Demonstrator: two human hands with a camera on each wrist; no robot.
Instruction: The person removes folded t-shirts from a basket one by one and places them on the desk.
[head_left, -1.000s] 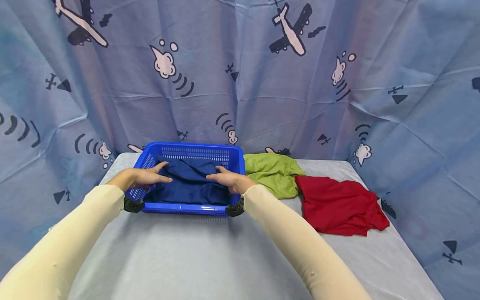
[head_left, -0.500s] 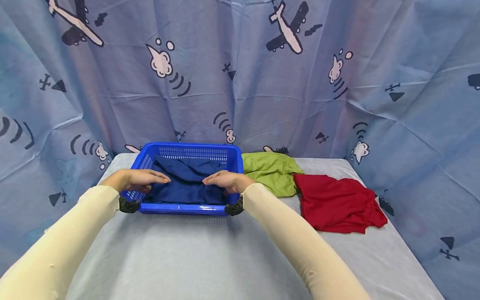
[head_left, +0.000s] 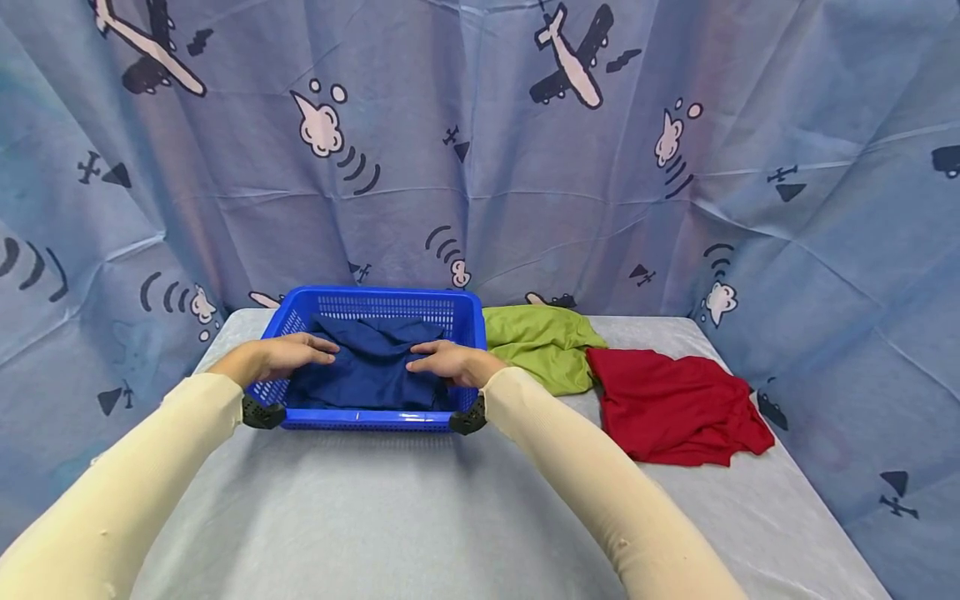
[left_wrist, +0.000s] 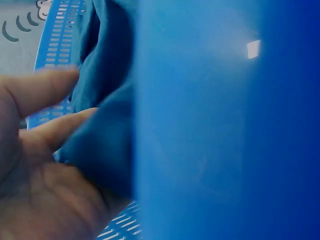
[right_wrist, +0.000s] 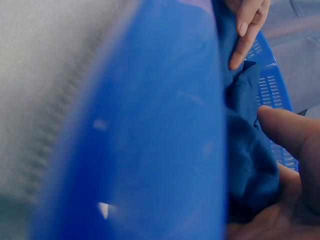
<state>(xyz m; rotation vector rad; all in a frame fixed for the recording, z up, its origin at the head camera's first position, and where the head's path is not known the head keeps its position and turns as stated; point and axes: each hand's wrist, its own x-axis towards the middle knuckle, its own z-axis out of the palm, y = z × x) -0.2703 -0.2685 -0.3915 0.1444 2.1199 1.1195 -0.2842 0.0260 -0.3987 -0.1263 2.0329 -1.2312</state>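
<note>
A blue plastic basket (head_left: 367, 420) with slotted walls holds a crumpled navy cloth (head_left: 371, 367). My left hand (head_left: 283, 355) reaches over the basket's left side and lies against the left part of the cloth. At the opposite end, my right hand (head_left: 453, 364) touches the cloth's right part. Both wrist views show each thumb standing apart from the fingers, with cloth (left_wrist: 107, 142) lying against the left palm and cloth (right_wrist: 250, 170) beside the right fingers. Some fingertips are hidden by the cloth, and the near rim blocks much of both wrist views.
Right of the basket lies a green cloth (head_left: 540, 346), partly behind its wall. A red cloth (head_left: 675, 408) is spread farther right, touching the green one. All rest on a pale-covered table (head_left: 360, 508), backed by a blue curtain (head_left: 405, 167) with airplane prints.
Both hands have lowered onto the navy cloth. Their fingers pointed inward above it half a second ago. The head view has shifted slightly; the basket and other cloths stay put.
</note>
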